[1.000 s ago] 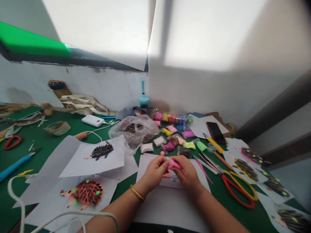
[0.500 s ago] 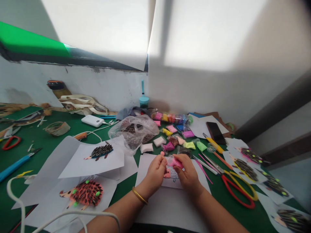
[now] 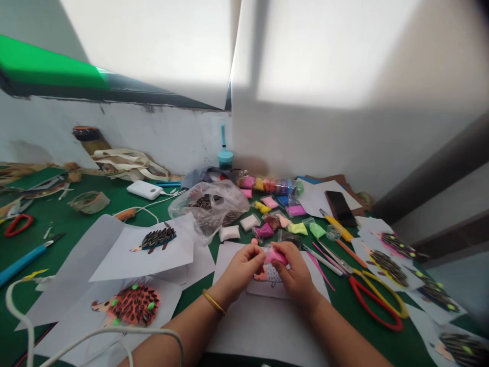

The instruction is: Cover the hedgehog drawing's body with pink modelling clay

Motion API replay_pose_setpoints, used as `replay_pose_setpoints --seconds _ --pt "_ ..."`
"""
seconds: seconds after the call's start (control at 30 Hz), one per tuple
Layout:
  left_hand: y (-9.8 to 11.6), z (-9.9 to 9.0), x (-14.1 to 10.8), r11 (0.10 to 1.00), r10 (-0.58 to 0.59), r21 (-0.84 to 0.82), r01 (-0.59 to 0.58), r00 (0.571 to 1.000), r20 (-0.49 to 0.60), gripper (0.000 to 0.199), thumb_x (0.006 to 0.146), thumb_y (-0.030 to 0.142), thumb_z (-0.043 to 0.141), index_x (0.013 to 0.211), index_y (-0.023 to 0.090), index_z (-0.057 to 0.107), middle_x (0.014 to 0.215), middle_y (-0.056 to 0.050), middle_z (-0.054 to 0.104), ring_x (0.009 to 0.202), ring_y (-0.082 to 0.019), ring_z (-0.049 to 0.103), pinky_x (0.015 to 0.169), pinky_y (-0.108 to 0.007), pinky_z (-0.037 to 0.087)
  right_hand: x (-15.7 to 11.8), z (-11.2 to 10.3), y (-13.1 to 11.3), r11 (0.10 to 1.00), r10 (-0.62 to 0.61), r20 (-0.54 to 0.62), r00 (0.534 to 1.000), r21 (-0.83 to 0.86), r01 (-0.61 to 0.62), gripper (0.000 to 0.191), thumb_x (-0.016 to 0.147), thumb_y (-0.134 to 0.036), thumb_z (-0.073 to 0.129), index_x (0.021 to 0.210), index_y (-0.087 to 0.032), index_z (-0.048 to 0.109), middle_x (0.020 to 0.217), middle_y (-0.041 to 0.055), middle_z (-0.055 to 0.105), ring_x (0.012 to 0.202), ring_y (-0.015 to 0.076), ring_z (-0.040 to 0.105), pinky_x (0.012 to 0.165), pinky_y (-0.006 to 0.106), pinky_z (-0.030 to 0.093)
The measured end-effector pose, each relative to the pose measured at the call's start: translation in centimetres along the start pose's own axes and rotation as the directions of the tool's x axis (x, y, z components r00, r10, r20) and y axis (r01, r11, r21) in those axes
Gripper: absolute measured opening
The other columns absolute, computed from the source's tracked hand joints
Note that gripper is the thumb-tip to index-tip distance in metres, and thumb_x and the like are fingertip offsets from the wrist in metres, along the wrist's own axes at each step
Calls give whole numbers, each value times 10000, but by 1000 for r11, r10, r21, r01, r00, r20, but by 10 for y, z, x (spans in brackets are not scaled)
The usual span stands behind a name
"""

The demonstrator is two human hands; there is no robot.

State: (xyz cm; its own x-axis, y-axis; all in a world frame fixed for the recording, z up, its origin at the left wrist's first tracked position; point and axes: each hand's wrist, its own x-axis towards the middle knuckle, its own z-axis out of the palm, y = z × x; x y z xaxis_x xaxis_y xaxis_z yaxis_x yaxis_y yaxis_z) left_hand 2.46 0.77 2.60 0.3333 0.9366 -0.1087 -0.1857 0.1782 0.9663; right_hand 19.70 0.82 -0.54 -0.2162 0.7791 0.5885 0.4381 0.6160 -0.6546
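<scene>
Pink clay [image 3: 275, 255] in a clear wrapper is held between the thumb and fingers of my right hand [image 3: 292, 272]. My left hand [image 3: 244, 267], with a gold bangle on its wrist, is pinched closed at the wrapper's left side; what its fingertips hold is too small to make out. Under both hands lies a white card with a dotted hedgehog drawing [image 3: 272, 273], its face part covered in pink. A small pink ball [image 3: 254, 241] shows just behind my left fingers.
Several clay packets [image 3: 264, 231] and a plastic bag of seeds [image 3: 208, 204] lie beyond my hands. Scissors [image 3: 376, 298] and a phone [image 3: 340, 208] are at the right. Finished hedgehog pictures [image 3: 132, 305] lie on both sides. A white cable [image 3: 114, 332] crosses the lower left.
My left hand's fingertips have shifted slightly right, closer to the pink clay packet. My right hand still holds the packet in nearly the same place.
</scene>
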Motion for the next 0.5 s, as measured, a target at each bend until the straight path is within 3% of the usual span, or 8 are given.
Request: replay_pose_setpoints --seconds 0.23,0.5 --pt "4 6 -2 994 43 100 -39 998 -45 400 825 570 555 704 200 464 578 38 491 524 -109 444 507 -224 392 1 2 -4 1000 -14 45 999 24 13 337 949 -361 504 1260 -234 514 1102 101 584 1018 250 563 892 424 490" --pt "4 1 -1 999 34 3 -34 999 9 376 792 514 654 721 184 488 624 36 510 539 -95 458 517 -213 387 0 0 -4 1000 -8 32 999 31 7 332 946 -340 510 1261 -237 513 1097 96 590 1011 248 569 889 421 489"
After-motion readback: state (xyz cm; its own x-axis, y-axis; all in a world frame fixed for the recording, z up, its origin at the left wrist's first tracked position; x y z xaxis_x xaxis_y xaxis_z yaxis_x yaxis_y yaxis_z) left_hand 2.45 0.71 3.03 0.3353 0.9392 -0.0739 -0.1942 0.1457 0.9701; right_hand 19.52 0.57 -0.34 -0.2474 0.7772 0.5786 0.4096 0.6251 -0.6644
